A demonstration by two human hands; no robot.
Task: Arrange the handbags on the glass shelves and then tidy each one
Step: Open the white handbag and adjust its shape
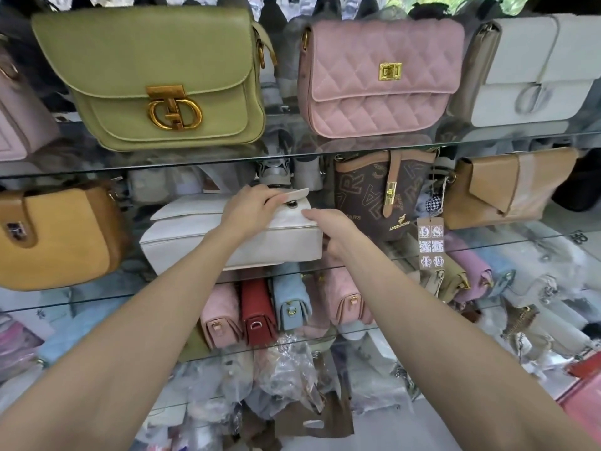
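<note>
White quilted leather flap handbag (pixel 227 242) sits on the middle glass shelf (pixel 487 247), between the mustard-yellow rounded bag (pixel 58 236) on its left and the brown monogram bucket bag (pixel 374 193) on its right. Long axis runs left-right along the shelf edge, right end angled slightly back.

Left hand (pixel 252 206) is on top, at the bag's upper right; fingers curl over the flap edge near the dark round snap (pixel 290 205), looks like a pinch on the flap. Right hand (pixel 331 231) is at the bag's right end, fingers extended along the top corner, thumb side hidden, so can't tell whether it's gripping or just touching.

Both hands load the right end; left end is free. Any straightening likely pivots there.

Bag looks soft and slightly slumped, flap lifted, snap exposed, not closed.
</note>
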